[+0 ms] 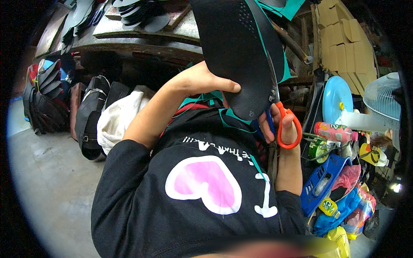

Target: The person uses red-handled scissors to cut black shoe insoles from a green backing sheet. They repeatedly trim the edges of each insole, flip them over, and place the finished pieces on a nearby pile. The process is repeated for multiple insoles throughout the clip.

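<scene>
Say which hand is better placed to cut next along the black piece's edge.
The right hand, I'd judge: it holds the scissors, positioned at the right edge of the black piece. The left hand grips the piece, so seems better for steadying.

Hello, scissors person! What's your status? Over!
Left hand holding black sheet. Right hand gripping scissors at sheet's edge. Teal trimming by sheet's lower end.

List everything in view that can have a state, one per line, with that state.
Left hand: closed on the black piece, thumb on its face.
Black piece: held up, teal material at its edges.
Right hand: gripping the scissors.
Scissors: blades at the black piece's edge; opening unclear.
White cloth: crumpled.
Black cut pieces: stacked.
Pink bottle: capped.
Fan: running or stopped, cannot tell.
</scene>
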Demonstrator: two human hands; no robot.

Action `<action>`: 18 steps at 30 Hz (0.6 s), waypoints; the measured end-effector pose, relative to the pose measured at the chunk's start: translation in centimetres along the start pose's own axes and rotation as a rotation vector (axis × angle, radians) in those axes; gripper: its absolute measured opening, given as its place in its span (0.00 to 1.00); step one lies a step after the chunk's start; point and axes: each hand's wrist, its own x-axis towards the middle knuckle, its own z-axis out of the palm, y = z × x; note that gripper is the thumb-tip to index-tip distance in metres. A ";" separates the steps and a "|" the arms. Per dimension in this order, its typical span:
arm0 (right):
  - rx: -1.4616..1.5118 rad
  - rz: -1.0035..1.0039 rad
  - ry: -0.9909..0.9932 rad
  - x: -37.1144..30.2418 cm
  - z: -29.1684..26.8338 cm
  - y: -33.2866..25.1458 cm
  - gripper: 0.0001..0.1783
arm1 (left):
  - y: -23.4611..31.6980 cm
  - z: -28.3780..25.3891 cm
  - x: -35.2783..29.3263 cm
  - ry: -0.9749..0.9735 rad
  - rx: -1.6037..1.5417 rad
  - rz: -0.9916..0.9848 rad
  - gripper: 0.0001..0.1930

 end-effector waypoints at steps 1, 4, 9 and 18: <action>-0.003 0.032 -0.025 -0.1 0.0 -0.3 0.52 | 0.0 -0.1 -0.1 0.019 0.047 -0.008 0.20; -0.003 0.022 0.009 -0.1 0.1 -0.7 0.50 | 0.1 -0.4 0.0 -0.105 -0.148 -0.144 0.19; 0.105 -0.078 0.112 0.5 1.5 0.4 0.49 | -0.2 -0.3 0.3 -0.215 -0.073 -0.291 0.27; -0.201 -0.020 0.149 0.2 -0.6 0.3 0.48 | 0.4 -1.3 2.6 0.119 -0.624 0.360 0.34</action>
